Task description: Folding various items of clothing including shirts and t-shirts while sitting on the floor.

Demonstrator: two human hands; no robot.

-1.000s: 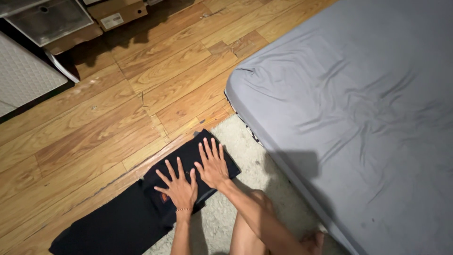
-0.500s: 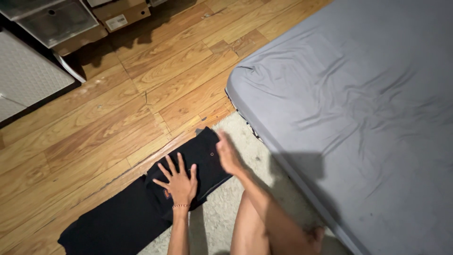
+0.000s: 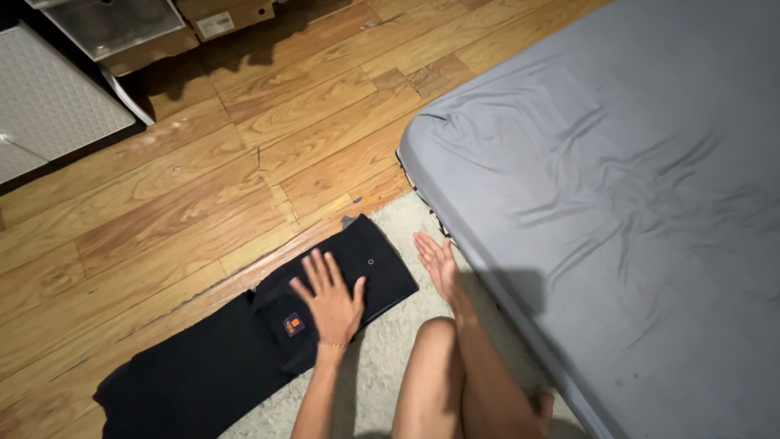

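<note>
A pair of black trousers (image 3: 203, 366) lies folded flat, partly on a pale rug (image 3: 390, 366) and partly on the wooden floor. A small orange patch (image 3: 294, 324) shows on it. My left hand (image 3: 331, 299) rests flat on the waist end with fingers spread. My right hand (image 3: 437, 262) is open and lifted just off the cloth's right edge, over the rug beside the mattress. It holds nothing.
A mattress with a grey sheet (image 3: 617, 187) fills the right side. A wooden plank floor (image 3: 187, 179) spreads to the left. A cardboard box (image 3: 223, 16), a clear plastic bin (image 3: 110, 24) and a white panel (image 3: 49, 106) stand at the top left. My bare knee (image 3: 435, 366) is in front.
My right hand has lifted off the trousers and swung right toward the mattress. My left hand has stayed flat on the cloth and slid slightly right.
</note>
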